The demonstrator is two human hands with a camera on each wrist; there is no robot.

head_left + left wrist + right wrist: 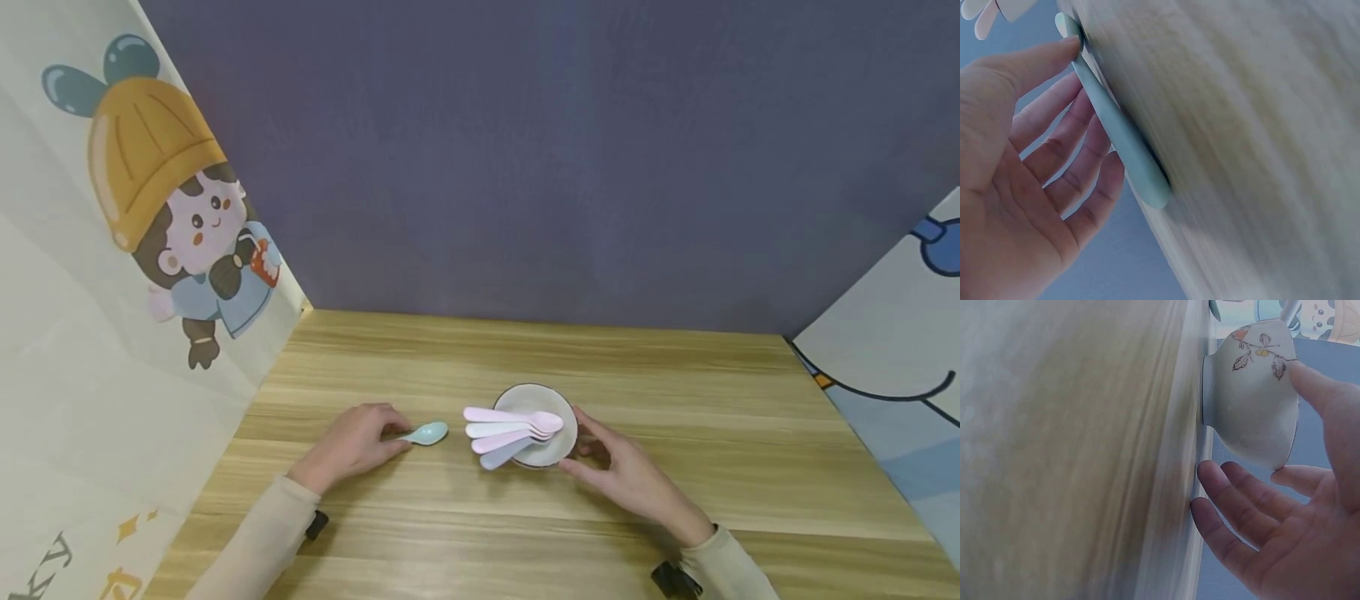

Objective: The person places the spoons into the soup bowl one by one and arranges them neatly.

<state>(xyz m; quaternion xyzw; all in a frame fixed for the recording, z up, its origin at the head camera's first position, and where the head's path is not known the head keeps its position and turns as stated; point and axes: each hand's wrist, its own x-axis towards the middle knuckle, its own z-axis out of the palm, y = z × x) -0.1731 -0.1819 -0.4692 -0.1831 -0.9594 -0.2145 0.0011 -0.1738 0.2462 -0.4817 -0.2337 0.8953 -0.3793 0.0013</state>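
A pale teal spoon [430,433] lies at the table surface, its bowl end pointing right. My left hand [362,446] pinches it, the thumb on one side and the fingertips along the other side of the handle [1125,144] in the left wrist view. To the right stands a small white bowl [558,450] with a dark rim. Several pink, white and lavender spoons [504,429] rest in it, handles sticking out leftward over the rim. My right hand [633,475] touches the bowl's right side with thumb and index finger; its other fingers are spread below the rim.
The wooden table [420,533] runs back to a dark blue-grey panel [525,167]. A cartoon-printed cloth [97,350] hangs at the left, and another printed cloth [885,350] is at the right. The bowl's outside bears a leaf-and-berry print [1260,353].
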